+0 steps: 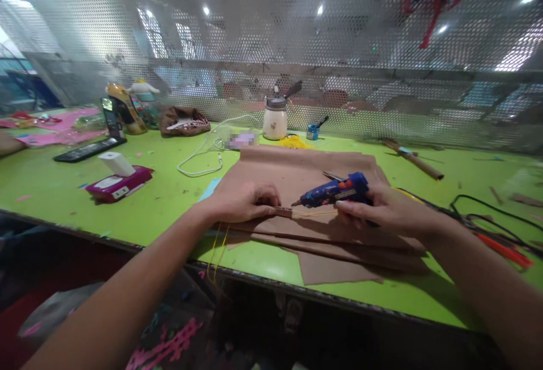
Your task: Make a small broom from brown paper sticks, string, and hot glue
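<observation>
Seemingly gluing: gripping blue glue gun (335, 190) in right fingers (355, 209), pinching brown piece (284, 211) in left fingers (270, 193); likely needing steady aim.

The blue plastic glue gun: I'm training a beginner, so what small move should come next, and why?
I'd probably ease the blue plastic glue gun slightly toward the right end of the small brown strip: the right hand holds the gun with its tip pointing there, while the left hand holds the strip over the flat brown sheets. Whether tip and strip already touch is unclear.
</observation>
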`<act>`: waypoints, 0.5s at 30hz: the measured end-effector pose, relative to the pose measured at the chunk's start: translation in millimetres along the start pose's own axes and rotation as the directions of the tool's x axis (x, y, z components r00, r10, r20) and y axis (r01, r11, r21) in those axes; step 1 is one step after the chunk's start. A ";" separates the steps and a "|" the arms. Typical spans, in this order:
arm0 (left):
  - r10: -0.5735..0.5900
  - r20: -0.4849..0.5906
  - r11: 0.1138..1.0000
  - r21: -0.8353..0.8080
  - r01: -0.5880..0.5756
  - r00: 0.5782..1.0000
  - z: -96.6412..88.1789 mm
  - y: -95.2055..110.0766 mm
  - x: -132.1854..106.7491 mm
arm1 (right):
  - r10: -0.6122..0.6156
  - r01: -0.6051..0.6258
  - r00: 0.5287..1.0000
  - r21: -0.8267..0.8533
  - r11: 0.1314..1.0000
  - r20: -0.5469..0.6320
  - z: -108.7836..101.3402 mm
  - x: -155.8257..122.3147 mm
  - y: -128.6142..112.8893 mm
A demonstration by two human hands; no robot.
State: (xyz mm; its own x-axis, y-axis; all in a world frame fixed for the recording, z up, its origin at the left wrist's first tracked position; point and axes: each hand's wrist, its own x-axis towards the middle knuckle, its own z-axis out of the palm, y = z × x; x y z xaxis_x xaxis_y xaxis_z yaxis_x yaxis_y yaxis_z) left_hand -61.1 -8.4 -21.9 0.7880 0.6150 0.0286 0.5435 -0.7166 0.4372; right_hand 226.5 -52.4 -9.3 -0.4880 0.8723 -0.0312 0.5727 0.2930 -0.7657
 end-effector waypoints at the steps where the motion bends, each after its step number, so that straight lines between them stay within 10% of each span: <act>1: 0.003 -0.004 1.000 0.017 -0.003 1.000 0.0 -0.3 0.0 | 0.001 -0.001 1.000 -0.007 1.000 -0.004 0.6 -0.1 -0.5; 15: 0.043 0.030 0.995 0.087 -0.045 0.999 -0.7 -3.7 0.6 | -0.142 0.125 0.989 -0.261 0.957 -0.048 13.1 2.4 -6.6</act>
State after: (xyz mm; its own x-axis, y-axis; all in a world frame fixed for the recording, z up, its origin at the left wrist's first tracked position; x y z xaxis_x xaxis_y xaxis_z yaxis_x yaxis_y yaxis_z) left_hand -62.9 -5.2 -23.0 0.8190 0.5735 0.0203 0.5302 -0.7697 0.3556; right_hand 213.0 -57.3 -12.8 -0.5321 0.8397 0.1088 0.6589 0.4914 -0.5695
